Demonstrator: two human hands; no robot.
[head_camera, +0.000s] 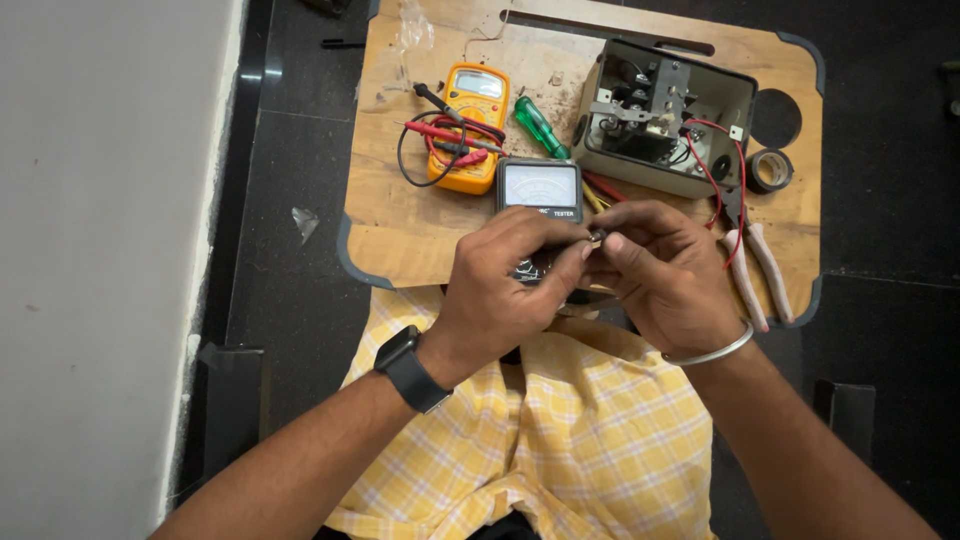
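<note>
My left hand and my right hand meet over the near edge of a wooden board, fingertips pinched together on a small dark part. What the part is I cannot tell. Just behind the hands lies a black analog meter with a white dial; its lower half is hidden by my left hand. A black watch sits on my left wrist, a metal bangle on my right.
On the board: a yellow multimeter with red and black probes, a green screwdriver, an open grey metal box with wiring, pliers, a tape roll. Dark floor around, a pale wall at left.
</note>
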